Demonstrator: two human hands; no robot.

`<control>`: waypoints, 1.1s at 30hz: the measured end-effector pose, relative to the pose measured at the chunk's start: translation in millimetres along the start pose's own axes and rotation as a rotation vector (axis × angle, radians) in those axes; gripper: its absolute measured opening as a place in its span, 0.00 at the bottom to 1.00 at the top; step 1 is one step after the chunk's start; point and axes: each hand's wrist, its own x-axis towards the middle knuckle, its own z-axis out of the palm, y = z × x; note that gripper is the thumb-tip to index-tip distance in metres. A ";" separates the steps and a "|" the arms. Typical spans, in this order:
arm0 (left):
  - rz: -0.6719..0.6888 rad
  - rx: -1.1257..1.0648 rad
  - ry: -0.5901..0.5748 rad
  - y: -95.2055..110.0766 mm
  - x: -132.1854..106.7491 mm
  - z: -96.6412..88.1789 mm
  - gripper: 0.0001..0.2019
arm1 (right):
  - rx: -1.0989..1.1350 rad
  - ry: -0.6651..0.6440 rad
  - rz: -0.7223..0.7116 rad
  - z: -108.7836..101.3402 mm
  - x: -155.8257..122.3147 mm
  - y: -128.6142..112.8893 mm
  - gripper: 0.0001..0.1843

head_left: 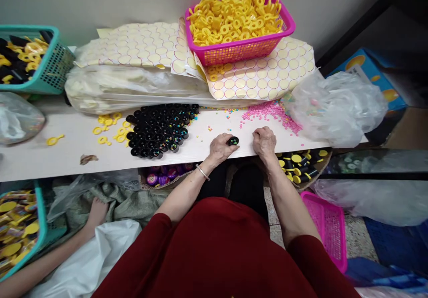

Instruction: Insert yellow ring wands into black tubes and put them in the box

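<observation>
My left hand (220, 149) grips a small black cup (233, 140) near the table's front edge. The cup's round opening faces up, with a few coloured bits inside. To its right, my right hand (265, 142) is closed with the fingers curled down over the white tabletop; whatever they may hold is hidden. Beyond that hand lies a spread of small pink beads or candies (267, 112). Left of my hands, several black cups (154, 131) stand packed together, some with coloured bits in them. Loose yellow ring-ended pieces (122, 133) lie beside that group.
A pink basket (203, 56) of yellow rings sits at the back on sheets of round stickers (264, 82). Plastic bags (344, 106) bulge at the right. A teal basket (55, 62) stands left. Below the table edge are boxes of purple and black-yellow pieces. Another person's arm (73, 244) reaches in lower left.
</observation>
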 end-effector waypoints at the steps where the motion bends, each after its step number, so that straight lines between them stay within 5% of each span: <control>1: -0.005 -0.001 0.001 0.6 1.2 0.7 0.12 | 0.016 0.010 -0.007 -0.3 -0.7 -0.3 0.08; 9: 0.037 0.039 -0.027 2.0 0.9 1.8 0.09 | 0.474 -0.069 -0.243 -9.0 -26.3 -36.8 0.05; 18: 0.093 0.101 -0.026 -3.3 -0.5 4.5 0.07 | 0.163 -0.108 -0.438 -12.7 -27.9 -53.0 0.08; 33: 0.101 0.111 -0.029 0.0 -1.5 1.7 0.05 | 0.341 -0.163 -0.288 -17.4 -29.2 -60.2 0.08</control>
